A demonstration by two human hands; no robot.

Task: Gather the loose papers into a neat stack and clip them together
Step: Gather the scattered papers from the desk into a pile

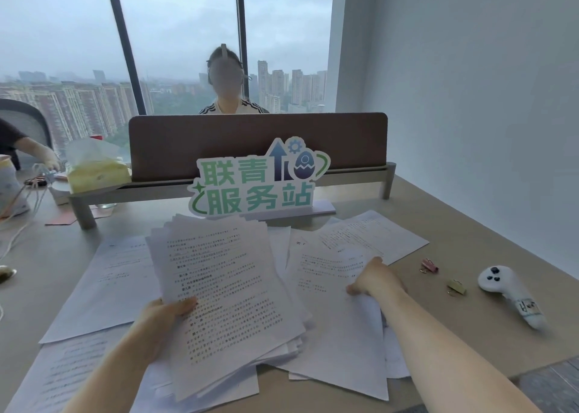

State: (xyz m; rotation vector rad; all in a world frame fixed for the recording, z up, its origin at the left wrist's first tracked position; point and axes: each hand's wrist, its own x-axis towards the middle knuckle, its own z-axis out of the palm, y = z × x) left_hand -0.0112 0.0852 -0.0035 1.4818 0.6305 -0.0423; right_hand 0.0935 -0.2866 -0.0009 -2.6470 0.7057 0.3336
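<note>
A beige desk [438,287] by a high window, a green sign [257,181] at its back edge. The left hand [163,314] pinches a fanned, uneven stack of papers [225,287], thumb on top. The right hand [376,279] closes on a loose sheet [329,265] lying just beside it. More sheets lie scattered around. A pink binder clip [429,265] and a gold binder clip [456,286] sit to the right, apart. Held so loosely, the stack may splay or shed pages.
</note>
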